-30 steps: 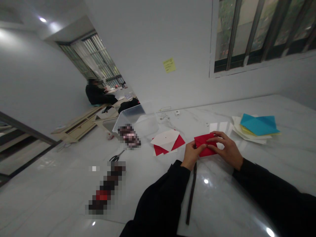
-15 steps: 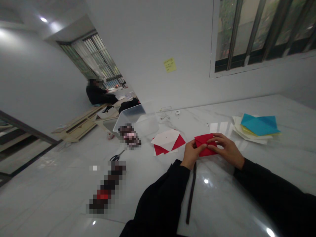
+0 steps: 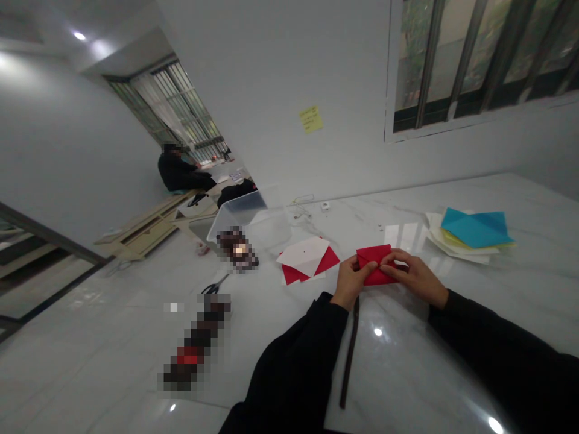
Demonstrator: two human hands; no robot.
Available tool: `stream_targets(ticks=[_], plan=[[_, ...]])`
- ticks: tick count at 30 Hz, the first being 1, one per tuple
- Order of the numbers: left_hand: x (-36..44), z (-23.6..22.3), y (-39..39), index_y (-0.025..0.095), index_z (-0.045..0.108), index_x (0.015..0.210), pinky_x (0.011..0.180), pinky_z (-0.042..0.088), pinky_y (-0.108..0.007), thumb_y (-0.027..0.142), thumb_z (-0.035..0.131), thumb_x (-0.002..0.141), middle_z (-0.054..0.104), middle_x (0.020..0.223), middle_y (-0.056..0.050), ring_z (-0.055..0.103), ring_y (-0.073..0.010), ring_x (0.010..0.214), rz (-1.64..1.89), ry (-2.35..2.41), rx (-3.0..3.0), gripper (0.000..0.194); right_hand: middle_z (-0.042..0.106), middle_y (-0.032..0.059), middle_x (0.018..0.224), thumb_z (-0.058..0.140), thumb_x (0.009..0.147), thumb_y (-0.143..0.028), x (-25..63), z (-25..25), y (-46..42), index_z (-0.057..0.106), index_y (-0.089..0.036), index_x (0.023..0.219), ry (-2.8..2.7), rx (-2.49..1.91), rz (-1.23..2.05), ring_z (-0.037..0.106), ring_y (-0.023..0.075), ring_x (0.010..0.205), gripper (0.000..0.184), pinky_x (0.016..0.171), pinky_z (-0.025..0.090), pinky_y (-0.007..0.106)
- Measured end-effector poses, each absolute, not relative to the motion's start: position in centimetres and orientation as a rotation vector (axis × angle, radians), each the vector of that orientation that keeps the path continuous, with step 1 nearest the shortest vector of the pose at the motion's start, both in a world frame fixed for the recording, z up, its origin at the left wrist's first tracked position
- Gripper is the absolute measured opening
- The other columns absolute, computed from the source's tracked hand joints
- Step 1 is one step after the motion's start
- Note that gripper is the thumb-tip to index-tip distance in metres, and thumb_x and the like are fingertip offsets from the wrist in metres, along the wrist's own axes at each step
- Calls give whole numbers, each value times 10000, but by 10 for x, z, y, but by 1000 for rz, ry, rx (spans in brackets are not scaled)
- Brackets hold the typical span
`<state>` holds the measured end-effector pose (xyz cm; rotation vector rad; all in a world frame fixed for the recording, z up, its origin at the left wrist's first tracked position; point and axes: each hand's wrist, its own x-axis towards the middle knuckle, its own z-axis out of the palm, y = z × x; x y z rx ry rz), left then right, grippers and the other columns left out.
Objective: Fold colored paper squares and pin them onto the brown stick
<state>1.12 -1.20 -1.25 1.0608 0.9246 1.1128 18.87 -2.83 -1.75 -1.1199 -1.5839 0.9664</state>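
Note:
A folded red paper [image 3: 375, 264] lies on the white marble table [image 3: 407, 361] between my two hands. My left hand [image 3: 350, 283] pinches its left edge, thumb on top. My right hand [image 3: 414, 276] presses on its right half with the fingers closed together over the fold. Both arms wear black sleeves. A thin dark strip [image 3: 349, 352] lies on the table under my left wrist.
Left of my hands lies a red and white folded paper [image 3: 307, 258]. A stack of blue, yellow and white sheets [image 3: 473, 232] sits at the right. Scissors [image 3: 215, 285] and a clear plastic box [image 3: 246, 217] are further left. A person in black sits far back.
My right hand's fingers have lowered and flattened onto the red paper, which now lies a little flatter. My left hand has hardly moved.

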Motion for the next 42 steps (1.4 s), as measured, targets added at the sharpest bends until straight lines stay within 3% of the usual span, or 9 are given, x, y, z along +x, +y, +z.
stream_targets(ticks=[7, 16, 25, 36, 40, 42], plan=[[11, -11, -13, 117, 729, 998, 858, 516, -375, 324, 841, 651, 747, 1012, -133, 695, -232, 870, 1090, 891, 1132, 419, 644, 54, 984, 642, 859, -471, 189, -21, -27, 669, -225, 863, -1590, -1158, 955, 613, 228, 951, 248, 823, 537, 363], [10, -13, -13, 119, 722, 987, 845, 517, -382, 306, 837, 645, 750, 982, -123, 691, -232, 850, 1091, 905, 1094, 406, 606, 67, 1110, 730, 777, -511, 187, -17, -31, 693, -234, 860, -1539, -1140, 864, 611, 242, 1017, 291, 815, 555, 363], [10, -9, -15, 122, 734, 978, 854, 508, -377, 319, 827, 660, 748, 987, -123, 691, -240, 864, 1098, 851, 1072, 385, 618, 84, 1130, 697, 815, -521, 188, -22, -29, 754, -248, 912, -1542, -1146, 883, 627, 264, 1032, 295, 874, 580, 424], [10, -13, -13, 119, 729, 955, 808, 514, -357, 329, 828, 649, 748, 965, -119, 683, -222, 812, 1099, 890, 1077, 384, 601, 67, 1009, 625, 852, -554, 189, -18, -30, 708, -225, 873, -1602, -1162, 969, 606, 234, 961, 340, 791, 551, 348], [8, -14, -10, 122, 727, 974, 812, 517, -353, 339, 824, 656, 749, 956, -111, 682, -218, 814, 1117, 880, 1052, 397, 641, 57, 983, 613, 854, -564, 190, -10, -30, 681, -216, 856, -1575, -1125, 984, 606, 231, 943, 355, 866, 513, 363], [6, -15, -7, 127, 723, 990, 830, 519, -355, 357, 820, 666, 748, 953, -104, 683, -218, 825, 1145, 865, 1019, 409, 666, 65, 1065, 604, 857, -564, 191, -7, -29, 670, -216, 869, -1526, -1119, 968, 609, 247, 1007, 355, 927, 490, 382]])
